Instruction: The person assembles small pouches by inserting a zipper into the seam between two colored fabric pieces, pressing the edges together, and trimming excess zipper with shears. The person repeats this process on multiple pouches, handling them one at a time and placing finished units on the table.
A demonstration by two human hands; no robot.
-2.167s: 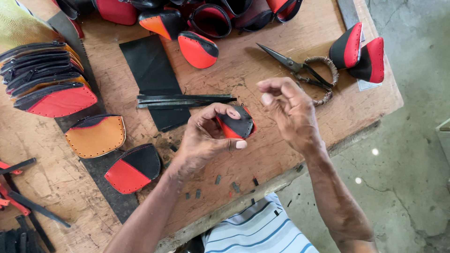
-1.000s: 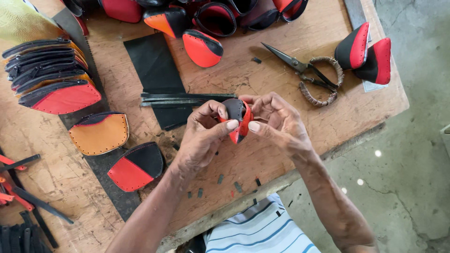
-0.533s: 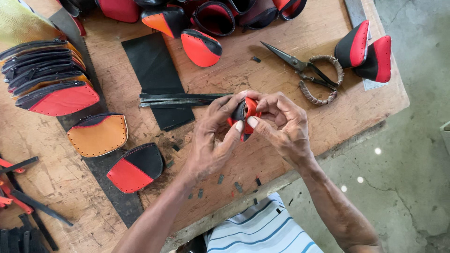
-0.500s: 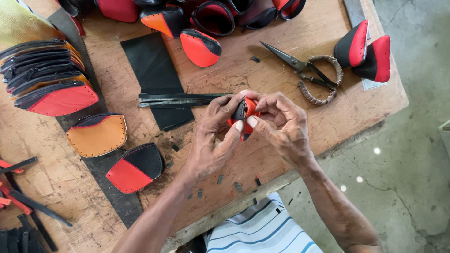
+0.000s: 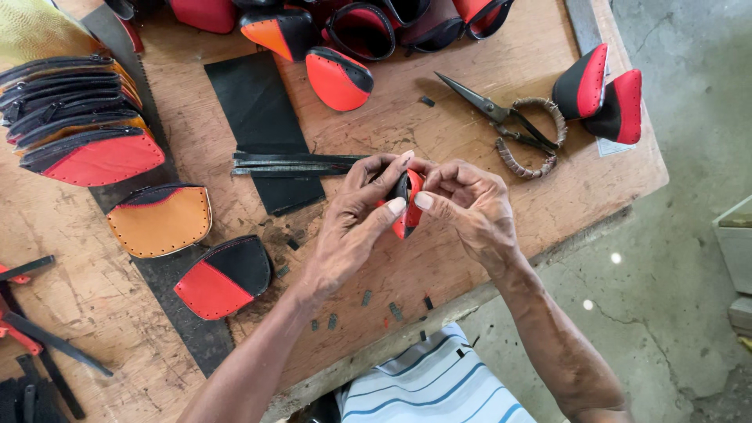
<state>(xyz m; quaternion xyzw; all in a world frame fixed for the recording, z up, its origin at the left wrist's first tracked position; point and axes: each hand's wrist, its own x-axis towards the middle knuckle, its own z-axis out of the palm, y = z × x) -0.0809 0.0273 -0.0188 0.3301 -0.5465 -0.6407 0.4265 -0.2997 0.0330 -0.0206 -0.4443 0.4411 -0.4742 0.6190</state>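
Scissors [image 5: 509,125] just beyond both hands [image 5: 415,207]

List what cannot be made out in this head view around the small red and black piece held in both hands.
- Small red and black leather piece: mostly covered by the fingers of the left hand and right hand; its full shape is hidden.
- Red and black pouches at the top: cut off by the picture's edge.
- Red-handled tool: cut off by the left edge.
- Small dark scraps on the wooden table: too small to tell.
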